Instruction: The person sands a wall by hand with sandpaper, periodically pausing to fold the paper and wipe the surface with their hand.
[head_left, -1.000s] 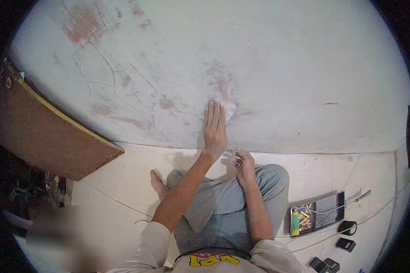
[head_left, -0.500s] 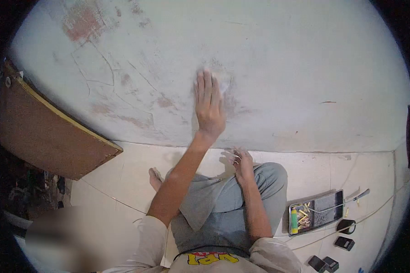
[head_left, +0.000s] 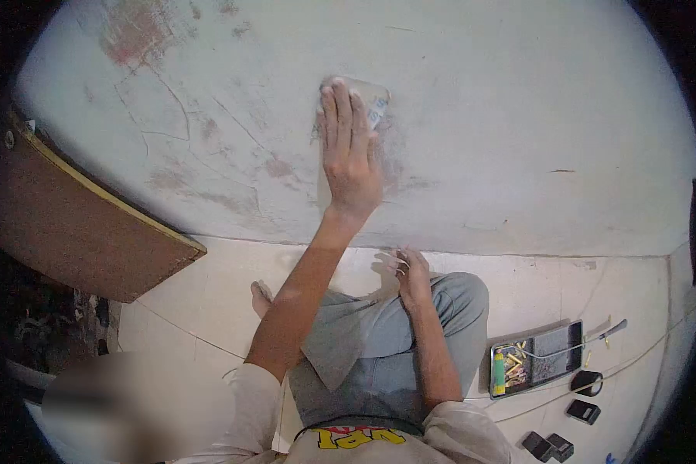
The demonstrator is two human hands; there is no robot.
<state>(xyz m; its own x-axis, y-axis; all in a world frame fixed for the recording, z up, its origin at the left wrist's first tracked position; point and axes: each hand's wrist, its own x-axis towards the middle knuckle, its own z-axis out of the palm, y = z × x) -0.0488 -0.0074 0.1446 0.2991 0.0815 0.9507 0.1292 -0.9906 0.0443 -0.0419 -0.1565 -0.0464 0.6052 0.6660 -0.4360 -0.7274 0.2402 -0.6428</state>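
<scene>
My left hand (head_left: 349, 155) lies flat against the pale wall (head_left: 479, 131), fingers stretched upward over a piece of sandpaper (head_left: 377, 99). Blue print shows on the sandpaper's back, and its upper and right edges stick out past my fingers. Dark, scuffed patches mark the wall around it. My right hand (head_left: 412, 272) rests by my bent knee, close to the foot of the wall. Its fingers are loosely curled and apart, with pale streaks along them; I see no object in it.
A brown board (head_left: 93, 209) with a yellowish edge leans at the left. On the tiled floor at the right lies a black tray (head_left: 553, 359) with small yellow pieces and a green-and-yellow tube. Near it are a black roll (head_left: 587, 383), black boxes (head_left: 584, 411) and a cable (head_left: 626, 367).
My left hand has slid up and slightly left on the wall with the sandpaper, whose printed back now shows more. My right hand stays by the knee.
</scene>
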